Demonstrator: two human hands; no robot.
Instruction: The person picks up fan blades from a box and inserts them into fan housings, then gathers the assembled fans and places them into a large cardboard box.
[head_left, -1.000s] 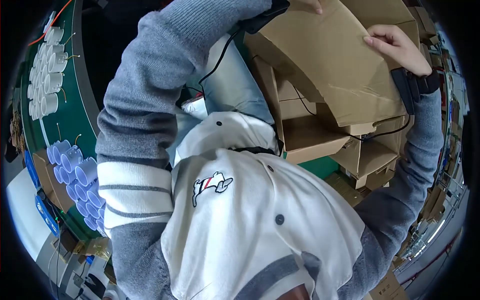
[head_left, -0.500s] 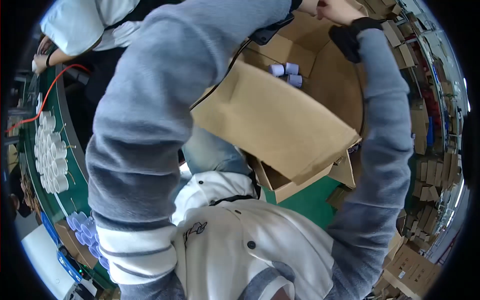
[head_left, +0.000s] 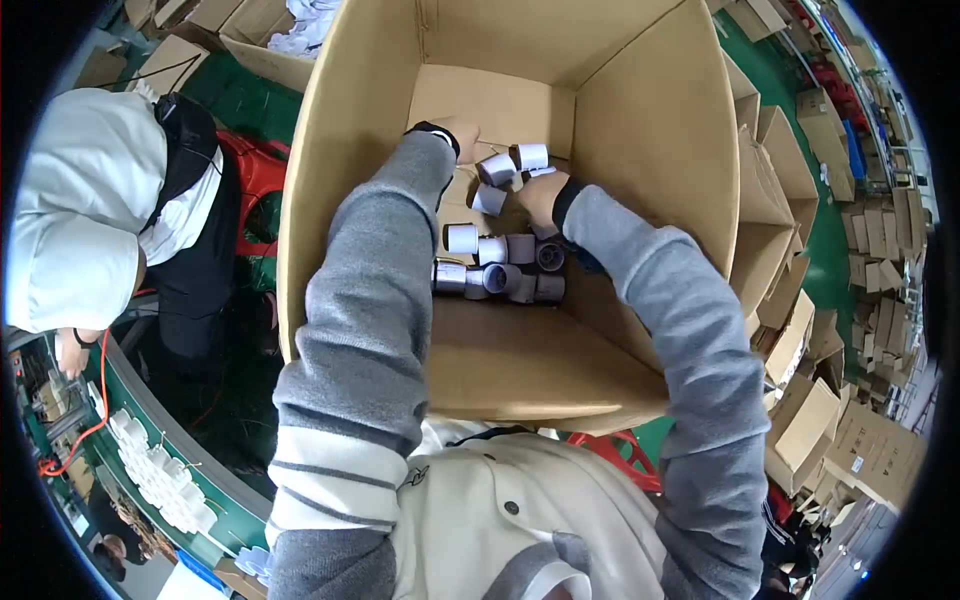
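Observation:
Both my arms reach down into a large open cardboard box (head_left: 655, 90). My left hand (head_left: 461, 137) is low in the box near its far-left side; its fingers are hidden. My right hand (head_left: 541, 200) is among several pale lavender cylindrical pieces, close to one short cylinder (head_left: 538, 173); its fingertips are out of sight behind the hand. Between my hands lie loose cylinders (head_left: 494, 169). Nearer me, more cylinders (head_left: 503, 278) are packed in rows against the near wall, some with dark hollow ends facing up.
At left, a co-worker in white (head_left: 75, 200) stands by a green workbench (head_left: 190, 440) bearing white cylindrical pieces (head_left: 160, 475). A red stool (head_left: 258, 190) stands beside the box. Open cartons (head_left: 775, 200) line the right side. Another carton (head_left: 262, 50) with pale contents is at the far left.
The view has shifted to look straight into the box, its near flap no longer across it. My arms have come down inside, and many more lavender cylinders are visible.

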